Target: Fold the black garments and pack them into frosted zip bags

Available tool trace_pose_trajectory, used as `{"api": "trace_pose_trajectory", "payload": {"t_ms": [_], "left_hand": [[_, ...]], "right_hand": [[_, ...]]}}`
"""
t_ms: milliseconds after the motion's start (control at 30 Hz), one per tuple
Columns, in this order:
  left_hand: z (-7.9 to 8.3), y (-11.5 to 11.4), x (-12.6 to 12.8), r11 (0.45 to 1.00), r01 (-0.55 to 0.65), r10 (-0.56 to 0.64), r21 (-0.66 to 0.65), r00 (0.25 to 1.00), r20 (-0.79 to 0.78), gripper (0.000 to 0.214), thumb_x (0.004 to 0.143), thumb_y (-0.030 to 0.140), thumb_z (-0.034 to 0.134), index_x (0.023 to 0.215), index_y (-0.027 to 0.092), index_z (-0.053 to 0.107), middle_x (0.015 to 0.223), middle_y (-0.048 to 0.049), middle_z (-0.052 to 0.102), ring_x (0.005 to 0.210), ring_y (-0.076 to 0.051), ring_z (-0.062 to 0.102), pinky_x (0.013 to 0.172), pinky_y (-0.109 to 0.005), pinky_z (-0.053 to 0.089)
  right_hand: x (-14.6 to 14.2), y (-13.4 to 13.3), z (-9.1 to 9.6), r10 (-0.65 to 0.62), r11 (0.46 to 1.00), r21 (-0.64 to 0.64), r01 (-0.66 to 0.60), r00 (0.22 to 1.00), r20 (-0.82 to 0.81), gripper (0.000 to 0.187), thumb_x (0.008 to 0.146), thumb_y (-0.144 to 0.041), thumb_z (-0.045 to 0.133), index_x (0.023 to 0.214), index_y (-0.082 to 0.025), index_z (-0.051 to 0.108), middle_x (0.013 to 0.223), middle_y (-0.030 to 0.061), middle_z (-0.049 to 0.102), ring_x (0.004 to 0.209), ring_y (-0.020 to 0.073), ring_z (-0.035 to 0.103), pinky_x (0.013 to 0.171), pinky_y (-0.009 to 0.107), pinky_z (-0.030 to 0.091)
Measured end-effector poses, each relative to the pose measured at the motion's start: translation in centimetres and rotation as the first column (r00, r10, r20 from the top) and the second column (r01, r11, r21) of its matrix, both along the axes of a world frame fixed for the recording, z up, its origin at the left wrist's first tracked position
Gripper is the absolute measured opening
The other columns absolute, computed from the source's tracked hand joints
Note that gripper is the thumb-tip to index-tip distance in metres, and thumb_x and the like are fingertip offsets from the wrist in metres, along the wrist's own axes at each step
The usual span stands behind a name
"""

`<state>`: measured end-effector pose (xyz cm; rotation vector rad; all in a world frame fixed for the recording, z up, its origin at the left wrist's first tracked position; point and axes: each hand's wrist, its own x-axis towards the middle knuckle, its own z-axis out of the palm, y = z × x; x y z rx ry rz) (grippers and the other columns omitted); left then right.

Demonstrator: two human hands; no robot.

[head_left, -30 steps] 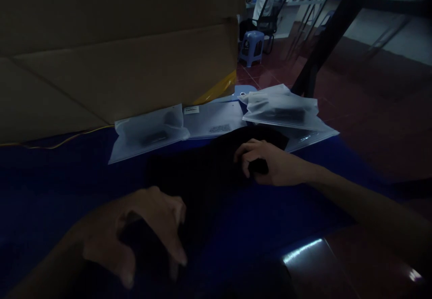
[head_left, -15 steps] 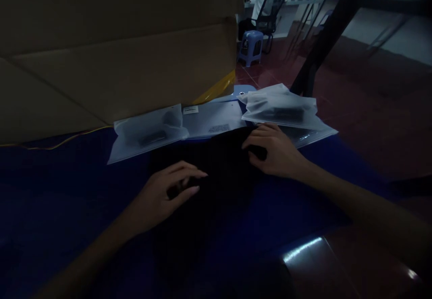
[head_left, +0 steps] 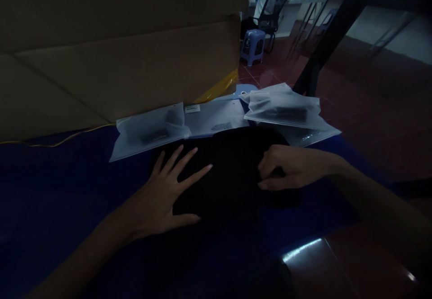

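Observation:
A black cloth garment [head_left: 229, 177] lies bunched on the dark blue table top [head_left: 60, 200]. My left hand [head_left: 165, 191] presses flat on it, fingers spread and holding nothing. My right hand [head_left: 280, 168] pinches a fold at the garment's right side. Just beyond the cloth lie a frosted zip bag [head_left: 151, 130] and a second one [head_left: 281, 110], each with a dark item inside. Between them is a pale printed sheet [head_left: 214, 118], its lower edge partly under the garment.
A large cardboard box [head_left: 111, 51] with yellow tape [head_left: 219, 85] stands along the far left of the table. A thin yellow wire [head_left: 67, 138] runs beside it. Past the table are a red tile floor [head_left: 371, 110], a black post [head_left: 334, 33], a blue stool [head_left: 252, 47], and a chair [head_left: 272, 15].
My left hand has gone from curled fingers to lying flat and spread on the cloth. My right hand has shifted rightward, now pinching the garment's fold there.

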<state>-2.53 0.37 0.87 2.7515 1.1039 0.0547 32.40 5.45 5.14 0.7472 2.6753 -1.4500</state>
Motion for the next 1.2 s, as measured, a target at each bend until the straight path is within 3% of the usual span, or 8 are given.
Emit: {"api": "trace_pose_trajectory", "payload": {"t_ms": [133,233,300,367,433,567,1033,1200], "left_hand": [[0.4,-0.4,0.0,0.999,0.001,-0.002,-0.032,1.0,-0.027,0.106,0.079,0.085,0.063,0.165,0.042,0.017,0.176,-0.011,0.003,0.155,-0.058,0.01,0.11,-0.088,0.021],[0.5,-0.6,0.3,1.0,0.001,-0.001,0.02,1.0,-0.015,0.103,0.081,0.085,0.061,0.164,0.042,0.02,0.174,-0.0141,0.015,0.153,-0.057,0.018,0.109,-0.087,0.023],[0.3,-0.6,0.5,0.997,-0.011,0.01,0.076,1.0,0.011,0.096,0.084,0.082,0.06,0.164,0.043,0.023,0.17,-0.0153,0.025,0.151,-0.053,0.028,0.111,-0.085,0.024],[0.0,-0.6,0.7,0.994,0.0,-0.003,0.113,1.0,0.028,0.092,0.087,0.08,0.059,0.163,0.043,0.024,0.169,-0.0145,0.028,0.15,-0.051,0.031,0.113,-0.083,0.021],[-0.4,-0.5,0.8,0.994,0.022,-0.024,0.108,0.999,0.022,0.094,0.086,0.082,0.058,0.164,0.044,0.022,0.172,-0.0125,0.02,0.153,-0.052,0.024,0.114,-0.084,0.017],[-0.8,-0.6,0.6,0.999,-0.033,0.033,0.038,0.999,-0.001,0.106,0.08,0.086,0.06,0.165,0.042,0.014,0.176,-0.0106,-0.002,0.154,-0.06,0.007,0.108,-0.09,0.016],[-0.1,-1.4,0.9,0.985,-0.158,0.151,-0.072,0.984,-0.094,0.107,0.079,0.087,0.059,0.164,0.046,0.008,0.174,-0.015,-0.008,0.153,-0.061,0.003,0.104,-0.093,0.015],[-0.4,-1.4,0.8,0.983,-0.178,0.173,-0.047,0.98,-0.097,0.11,0.08,0.088,0.058,0.165,0.043,0.004,0.174,-0.0171,-0.009,0.154,-0.059,0.002,0.105,-0.092,0.015]], "right_hand": [[-1.0,0.0,-1.4,-0.312,0.939,0.138,0.315,0.949,-0.045,0.022,0.098,-0.037,0.061,0.096,-0.018,0.074,0.079,-0.0001,0.074,0.059,0.0121,0.066,0.06,0.025,0.05],[-2.1,-0.4,-3.2,-0.437,0.665,0.604,0.44,0.884,-0.164,0.02,0.093,-0.028,0.066,0.109,-0.019,0.075,0.106,0.0071,0.077,0.088,0.022,0.072,0.08,0.037,0.055],[-2.7,-1.0,-4.1,-0.355,0.582,0.738,0.342,0.923,-0.149,0.034,0.094,-0.038,0.067,0.122,-0.019,0.072,0.127,0.0122,0.071,0.116,0.0315,0.066,0.098,0.049,0.051],[-3.0,-1.5,-4.7,-0.306,0.583,0.774,0.247,0.949,-0.072,0.056,0.096,-0.049,0.064,0.143,-0.019,0.06,0.149,0.0175,0.058,0.138,0.0393,0.051,0.111,0.06,0.042],[-3.0,-1.9,-4.9,-0.253,0.636,0.757,0.153,0.967,0.017,0.071,0.1,-0.058,0.056,0.158,-0.02,0.043,0.164,0.0204,0.038,0.151,0.0429,0.036,0.118,0.068,0.031],[-2.4,-1.5,-5.0,-0.184,0.717,0.693,0.08,0.98,0.077,0.079,0.101,-0.067,0.048,0.165,-0.026,0.026,0.172,0.0172,0.019,0.158,0.0422,0.019,0.123,0.071,0.018],[-1.9,-0.4,-5.0,-0.136,0.722,0.691,0.036,0.987,0.091,0.076,0.104,-0.065,0.043,0.165,-0.024,0.027,0.172,0.0203,0.019,0.16,0.0372,0.017,0.125,0.065,0.02],[-2.3,-0.5,-5.2,-0.158,0.658,0.746,0.102,0.987,0.005,0.065,0.105,-0.052,0.05,0.159,-0.018,0.041,0.165,0.0205,0.037,0.152,0.0374,0.036,0.119,0.062,0.036]]}}
